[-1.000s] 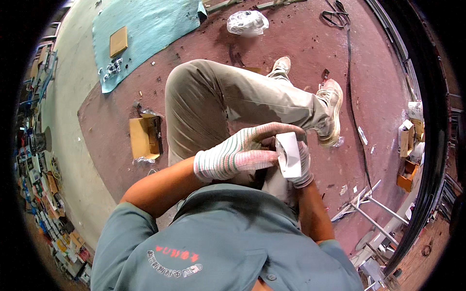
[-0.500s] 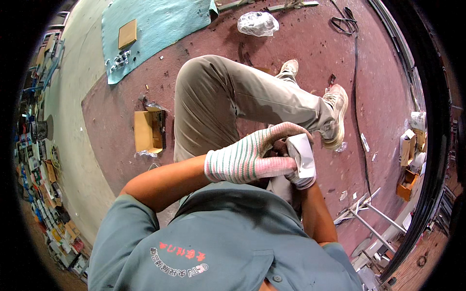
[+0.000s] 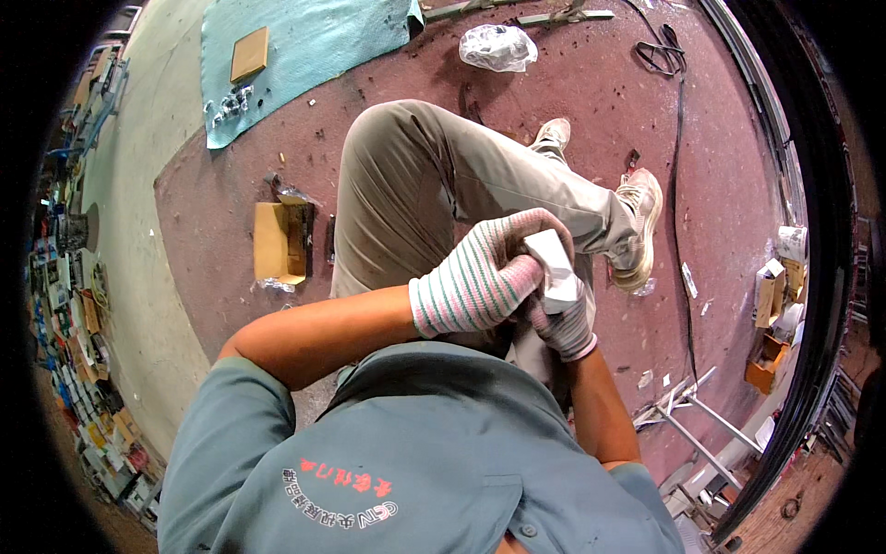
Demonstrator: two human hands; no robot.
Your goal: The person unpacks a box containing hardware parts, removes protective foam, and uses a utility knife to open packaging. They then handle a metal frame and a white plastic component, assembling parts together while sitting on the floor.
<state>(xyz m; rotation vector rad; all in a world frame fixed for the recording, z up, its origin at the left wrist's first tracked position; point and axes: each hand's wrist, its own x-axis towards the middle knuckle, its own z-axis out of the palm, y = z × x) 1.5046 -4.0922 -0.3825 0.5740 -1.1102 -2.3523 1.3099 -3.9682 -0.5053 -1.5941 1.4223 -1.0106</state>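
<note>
Both my hands wear striped knit gloves and meet above my lap. My left hand (image 3: 484,277) is closed, its fingers curled over the far side and its thumb pressed in against a white folded piece (image 3: 551,260) that looks like paper or thin card. Beneath and to the right of it, my right hand (image 3: 565,325) is closed around the lower end of the same piece. The right fingers are partly hidden behind the piece and the left hand. Whether anything sits inside the white piece cannot be seen.
An open cardboard box (image 3: 280,245) stands on the reddish floor to my left. Farther off lie a teal mat (image 3: 309,55) with a flat brown box (image 3: 249,54) on it, and a clear plastic bag (image 3: 498,48). A black cable (image 3: 679,185) and a metal frame (image 3: 706,420) are at right.
My hands have drawn slightly up and left with the white piece. The left thumb has bent in, and the piece is now more covered and tilted. The view has shifted a little.
</note>
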